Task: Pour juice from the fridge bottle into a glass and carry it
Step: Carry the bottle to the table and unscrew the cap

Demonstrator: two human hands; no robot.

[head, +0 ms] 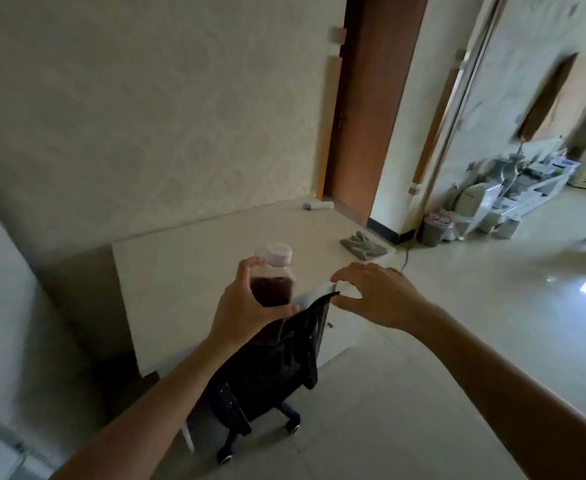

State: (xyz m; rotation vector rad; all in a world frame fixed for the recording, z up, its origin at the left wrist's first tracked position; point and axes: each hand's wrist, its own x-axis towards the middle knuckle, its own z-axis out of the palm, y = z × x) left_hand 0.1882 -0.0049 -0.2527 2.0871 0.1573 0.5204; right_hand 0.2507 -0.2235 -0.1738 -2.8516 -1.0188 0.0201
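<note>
Wrapped around the bottle (273,282), the left hand (246,313) holds it upright with the cap (279,253) still on, so the dark juice stays level while carried above the table's (187,271) near edge. The right hand (374,294) hangs loosely spread and empty over the table's near right corner, just above the chair (277,362) back, likely ready to move it or uncap. No glass shows.

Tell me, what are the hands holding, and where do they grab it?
The left hand holds the juice bottle around its middle, cap still on. The right hand holds nothing; its fingers are spread.
</note>
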